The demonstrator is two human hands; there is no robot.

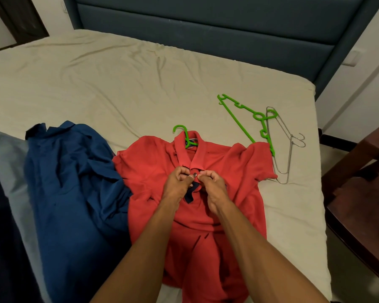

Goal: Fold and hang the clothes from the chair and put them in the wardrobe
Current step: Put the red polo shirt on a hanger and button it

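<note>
Red polo shirt lies on our bed. Our left hand and right hand pinch its button placket.

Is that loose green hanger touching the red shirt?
Touching. The head view shows the loose green hanger with its lower end lying against the red shirt at the sleeve, no gap between them.
</note>
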